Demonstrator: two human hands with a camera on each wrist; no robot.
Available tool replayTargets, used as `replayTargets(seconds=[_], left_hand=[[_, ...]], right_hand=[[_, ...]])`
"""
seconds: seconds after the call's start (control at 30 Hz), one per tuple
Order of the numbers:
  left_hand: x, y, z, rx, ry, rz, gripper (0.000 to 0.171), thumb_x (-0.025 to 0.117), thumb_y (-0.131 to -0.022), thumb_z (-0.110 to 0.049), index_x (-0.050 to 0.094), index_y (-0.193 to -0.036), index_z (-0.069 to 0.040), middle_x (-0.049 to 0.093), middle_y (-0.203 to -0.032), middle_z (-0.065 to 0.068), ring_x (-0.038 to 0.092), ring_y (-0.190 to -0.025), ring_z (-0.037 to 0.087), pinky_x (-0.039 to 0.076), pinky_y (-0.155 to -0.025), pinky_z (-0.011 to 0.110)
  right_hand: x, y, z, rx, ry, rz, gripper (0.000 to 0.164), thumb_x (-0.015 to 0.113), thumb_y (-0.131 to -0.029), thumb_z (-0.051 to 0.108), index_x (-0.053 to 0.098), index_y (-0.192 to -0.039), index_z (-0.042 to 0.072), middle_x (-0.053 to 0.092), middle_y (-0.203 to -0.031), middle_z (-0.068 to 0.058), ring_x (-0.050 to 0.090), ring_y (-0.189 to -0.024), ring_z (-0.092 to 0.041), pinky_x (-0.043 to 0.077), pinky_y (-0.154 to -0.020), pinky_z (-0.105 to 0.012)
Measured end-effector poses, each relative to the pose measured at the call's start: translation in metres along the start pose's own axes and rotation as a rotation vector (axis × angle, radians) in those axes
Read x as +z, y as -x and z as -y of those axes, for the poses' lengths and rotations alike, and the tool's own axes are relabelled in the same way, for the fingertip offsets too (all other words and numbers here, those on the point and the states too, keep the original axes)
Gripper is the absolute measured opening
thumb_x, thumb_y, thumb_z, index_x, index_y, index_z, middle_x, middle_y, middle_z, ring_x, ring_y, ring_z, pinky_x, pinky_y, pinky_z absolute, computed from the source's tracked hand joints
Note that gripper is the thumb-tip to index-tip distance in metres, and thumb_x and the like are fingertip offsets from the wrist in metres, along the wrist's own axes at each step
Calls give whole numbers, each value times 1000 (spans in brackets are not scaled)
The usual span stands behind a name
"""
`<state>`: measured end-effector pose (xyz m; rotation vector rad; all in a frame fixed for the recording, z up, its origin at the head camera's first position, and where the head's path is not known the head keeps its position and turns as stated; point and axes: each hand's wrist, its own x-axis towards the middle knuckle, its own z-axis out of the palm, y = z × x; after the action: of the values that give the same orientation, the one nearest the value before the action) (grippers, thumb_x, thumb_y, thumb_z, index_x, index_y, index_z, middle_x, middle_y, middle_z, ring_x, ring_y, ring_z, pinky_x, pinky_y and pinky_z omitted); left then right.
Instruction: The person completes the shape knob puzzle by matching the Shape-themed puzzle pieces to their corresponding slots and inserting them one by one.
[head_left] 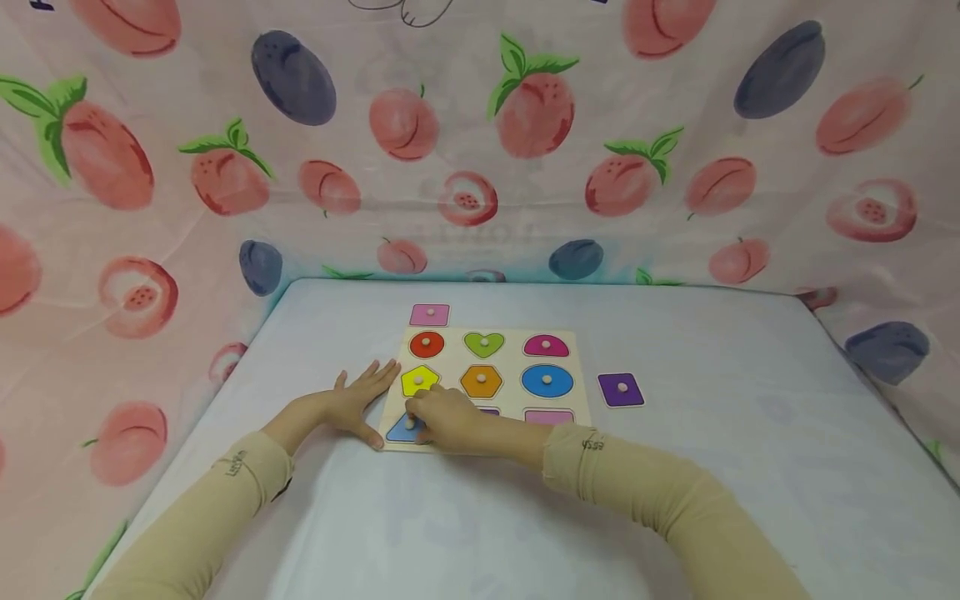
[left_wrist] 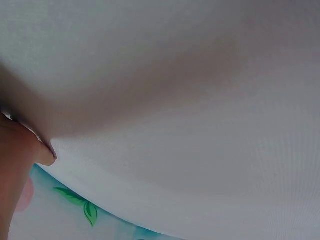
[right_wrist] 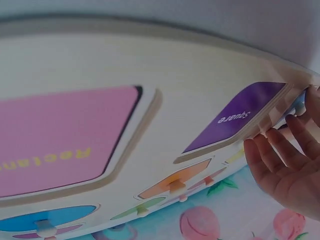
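A wooden shape puzzle board (head_left: 512,360) lies on the white-covered table. My left hand (head_left: 354,405) is spread flat at its left edge, fingertips and thumb against the border. At the lower left corner my right hand (head_left: 453,418) pinches the knob of a blue triangle piece (head_left: 400,432), which lies at its place on the board. The right wrist view shows the right hand (right_wrist: 290,165) with curled fingers, mostly covering the triangle. Beside it are a purple recess printed "Square" (right_wrist: 250,107) and a pink rectangle recess (right_wrist: 65,135), both without pieces.
A pink rectangle piece (head_left: 430,315) lies beyond the board's upper left corner. To the right lies a purple square piece (head_left: 621,390). Knobbed pieces fill the upper rows, among them a yellow pentagon (head_left: 420,381) and an orange hexagon (head_left: 481,382). A fruit-patterned curtain (head_left: 510,225) stands behind.
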<state>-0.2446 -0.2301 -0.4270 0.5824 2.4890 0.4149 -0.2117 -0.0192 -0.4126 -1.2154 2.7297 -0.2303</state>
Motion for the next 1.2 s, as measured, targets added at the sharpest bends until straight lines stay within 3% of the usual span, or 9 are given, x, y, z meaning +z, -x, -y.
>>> replayTargets(seconds=[0.37,0.57,0.73,0.93,1.2], left_hand=[[-1,0,0,-8,-10,-11,126,81,-64,-49,0,-152,-10,-5,-160,13,-9,-145,39,-9,-105,73],[0,1,-2,-7,20,-16,126,83,-64,-46,1,-152,-8,-4,-160,14,-9,-145,39,-11,-105,73],[-2,2,-3,-19,24,-22,126,83,-64,-46,1,-152,-9,-4,-160,14,-9,-145,38,-11,-105,72],[-4,2,-4,-29,21,-23,125,83,-64,-45,2,-152,-9,-3,-160,14,-9,-145,38,-12,-105,72],[-2,3,-6,-33,27,-8,125,83,-64,-45,1,-152,-9,-4,-160,13,-10,-145,38,-12,-105,71]], right_hand=[[1,11,-2,-5,4,4,33,69,-86,25,65,-117,14,68,-113,2,63,-95,-14,53,-80,-23],[0,22,-6,14,-17,6,28,69,-85,20,66,-111,11,69,-97,1,61,-81,-11,51,-70,-18],[-7,38,-11,34,-47,19,35,70,-86,22,64,-118,12,68,-110,-1,63,-94,-14,53,-82,-22],[-17,50,-15,56,-105,-21,33,70,-85,20,65,-116,11,69,-107,-3,62,-84,-12,53,-76,-20],[-23,66,-20,83,-145,-68,28,71,-84,19,67,-111,11,70,-107,-2,64,-96,-16,55,-83,-26]])
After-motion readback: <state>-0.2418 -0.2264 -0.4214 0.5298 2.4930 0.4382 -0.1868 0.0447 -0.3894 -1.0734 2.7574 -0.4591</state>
